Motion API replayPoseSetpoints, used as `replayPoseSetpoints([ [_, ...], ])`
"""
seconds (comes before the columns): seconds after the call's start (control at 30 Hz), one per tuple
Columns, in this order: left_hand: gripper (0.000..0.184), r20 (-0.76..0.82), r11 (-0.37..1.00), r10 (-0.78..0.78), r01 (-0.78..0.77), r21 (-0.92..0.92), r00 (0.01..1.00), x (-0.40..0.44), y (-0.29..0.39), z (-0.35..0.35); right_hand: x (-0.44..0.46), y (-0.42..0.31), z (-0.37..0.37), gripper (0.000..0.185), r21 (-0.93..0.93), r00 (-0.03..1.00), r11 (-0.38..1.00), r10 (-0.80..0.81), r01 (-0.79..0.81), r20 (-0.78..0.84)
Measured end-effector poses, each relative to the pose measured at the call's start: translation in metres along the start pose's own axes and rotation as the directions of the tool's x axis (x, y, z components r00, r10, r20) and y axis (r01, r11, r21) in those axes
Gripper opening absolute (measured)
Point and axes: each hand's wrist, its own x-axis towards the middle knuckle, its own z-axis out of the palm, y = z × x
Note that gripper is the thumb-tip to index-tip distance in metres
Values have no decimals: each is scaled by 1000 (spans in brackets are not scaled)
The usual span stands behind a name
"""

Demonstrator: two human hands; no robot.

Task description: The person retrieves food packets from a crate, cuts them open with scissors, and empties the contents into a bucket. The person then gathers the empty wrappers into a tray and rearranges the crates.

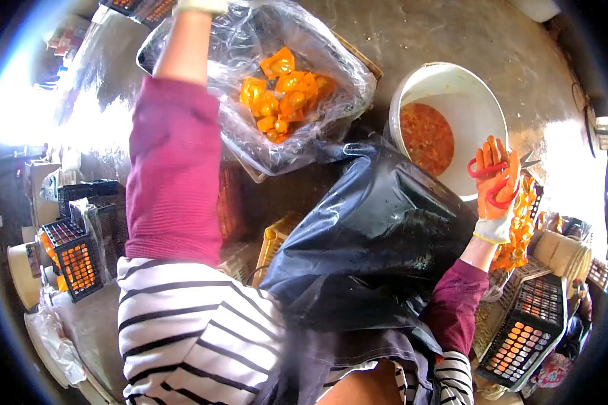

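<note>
My right hand (498, 183), in an orange-and-white glove, holds red-handled scissors (489, 170), with the blades pointing right. It is over the right rim of a white bucket (476, 108). Reddish-orange, chunky liquid (425, 138) lies inside the bucket. My left arm stretches forward to the top edge, where only the pale glove cuff of my left hand (201, 5) shows; its fingers are out of view. Beside that arm is a crate lined with clear plastic (344, 81). Several shiny orange packets (292, 101) lie in the lining.
A black plastic sheet (371, 229) covers my lap. More orange packets (517, 233) are heaped to the right, above a black crate (530, 331). Black crates with orange contents (78, 260) stand at left. A yellow crate (271, 243) is partly hidden by the sheet.
</note>
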Motion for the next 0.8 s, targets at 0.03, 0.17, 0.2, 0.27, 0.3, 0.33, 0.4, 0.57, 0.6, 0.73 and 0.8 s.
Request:
replayPoseSetpoints([
  [0.03, 23, 16, 954, 117, -117, 278, 993, -23, -18, 12, -1, 0, 2, 46, 2, 1000, 1000, -8, 8, -20],
  [0.17, 35, -8, 661, -507, 395, 637, 862, -99, -61, 70, 5, -6, 15, 47, 32, 985, 996, 85, -81, -152],
  [0.2, 35, 110, 701, -654, 544, 461, 749, -112, -120, 65, 8, -6, 9, 48, 64, 986, 992, 114, -107, -121],
  [0.27, 51, -37, 551, -373, 253, 795, 927, -125, -220, 52, 10, -5, 7, 47, 68, 986, 989, 139, -133, -97],
  [0.3, 56, -99, 468, -213, 190, 863, 972, -125, -249, 48, 10, -4, 12, 46, 32, 985, 993, 120, -116, -124],
  [0.33, 62, -168, 318, -255, 247, 915, 952, -121, -245, 54, 10, -1, 18, 46, -5, 984, 995, 98, -100, -151],
  [0.4, 73, -307, -4, -307, 322, 947, 901, -109, -246, 67, 11, -4, 29, 45, -50, 978, 989, 131, -141, -162],
  [0.57, 75, -358, -178, -425, 311, 933, 831, -82, -268, 79, 29, -4, 24, 52, -112, 955, 970, 184, -214, -234],
  [0.6, 74, -356, -163, -465, 318, 934, 810, -77, -269, 77, 32, -3, 25, 53, -111, 950, 967, 198, -229, -240],
  [0.73, 57, -321, 475, -384, 483, 736, 866, -88, -292, 58, 34, 0, 37, 56, -250, 956, 937, 188, -243, -223],
  [0.8, 43, -335, 874, -421, 475, 98, 843, -98, -280, 60, 31, 5, 42, 58, -334, 974, 928, 102, -166, -201],
])
